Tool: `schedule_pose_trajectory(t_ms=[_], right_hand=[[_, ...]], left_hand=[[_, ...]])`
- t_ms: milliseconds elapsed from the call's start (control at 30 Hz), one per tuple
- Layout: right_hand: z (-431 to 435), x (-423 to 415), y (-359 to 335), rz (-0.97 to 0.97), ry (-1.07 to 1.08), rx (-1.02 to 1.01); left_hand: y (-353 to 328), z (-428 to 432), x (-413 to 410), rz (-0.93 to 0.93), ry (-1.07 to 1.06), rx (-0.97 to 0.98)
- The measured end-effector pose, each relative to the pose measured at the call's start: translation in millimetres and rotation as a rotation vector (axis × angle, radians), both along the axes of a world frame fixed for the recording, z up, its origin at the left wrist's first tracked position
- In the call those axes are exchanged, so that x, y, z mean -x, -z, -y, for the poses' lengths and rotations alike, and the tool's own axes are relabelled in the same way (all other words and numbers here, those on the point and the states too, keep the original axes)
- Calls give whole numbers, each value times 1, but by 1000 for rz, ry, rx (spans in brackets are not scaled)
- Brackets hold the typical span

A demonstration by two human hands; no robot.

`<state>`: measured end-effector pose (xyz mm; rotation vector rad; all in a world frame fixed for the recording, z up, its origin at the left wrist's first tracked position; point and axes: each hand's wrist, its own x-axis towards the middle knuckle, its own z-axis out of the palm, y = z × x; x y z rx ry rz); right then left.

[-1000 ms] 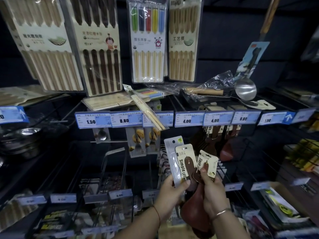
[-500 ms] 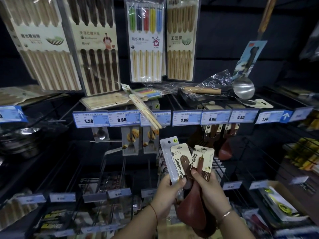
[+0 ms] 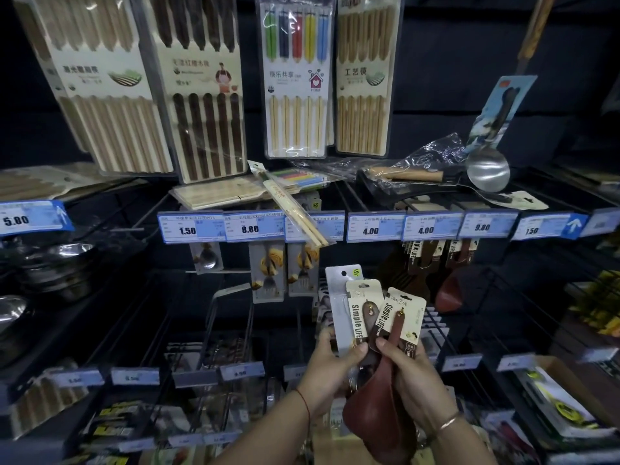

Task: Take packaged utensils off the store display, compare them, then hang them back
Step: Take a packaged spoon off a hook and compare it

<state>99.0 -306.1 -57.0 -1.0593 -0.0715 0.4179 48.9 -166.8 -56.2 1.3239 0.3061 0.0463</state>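
Note:
I hold packaged utensils low in front of the display. My left hand (image 3: 327, 374) grips a white carded pack (image 3: 337, 297) and a brown wooden spoon on a "Simple LIFE" card (image 3: 360, 313). My right hand (image 3: 414, 380) grips a second reddish-brown wooden spoon on a matching card (image 3: 404, 313). The two spoon bowls (image 3: 372, 411) overlap between my palms. More of the same carded spoons (image 3: 449, 260) hang on hooks under the 4.00 and 9.80 price tags, up and to the right of my hands.
Chopstick packs (image 3: 295, 78) hang along the top row. A loose chopstick pair (image 3: 297, 213) juts over the price rail (image 3: 250, 226). A steel ladle (image 3: 488, 167) lies on the upper shelf at right. Steel bowls (image 3: 53, 263) stand left. Wire hooks (image 3: 231, 317) project toward me.
Both hands with the packs have drifted slightly left and down in view. The two spoon cards have come closer together and now overlap.

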Motion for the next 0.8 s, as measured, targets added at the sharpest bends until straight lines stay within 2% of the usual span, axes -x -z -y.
schedule_pose_trajectory(t_ms=[167,300,367,467,533,667,800], right_hand=[[-4,2,4,-40,93,-27],[-4,0,2,-70,156,-69],[-1,-2,1,-76,160,-66],[5,-5,3,-79,185,-47],[8,-6,5,-68,193,-56],[9,-3,7,-33,202,-60],[10,4,8,-4,198,-84]], left_hand=[[2,-6,1,23,41,-64],[5,-18,-2,-48,22,-216],[4,-39,-6,-7,-115,-285],[-5,-89,-21,67,-487,-387],[-11,-123,-38,82,-636,-437],[-16,-165,-72,-15,-578,-487],[-12,-181,-79,105,-494,-401]])
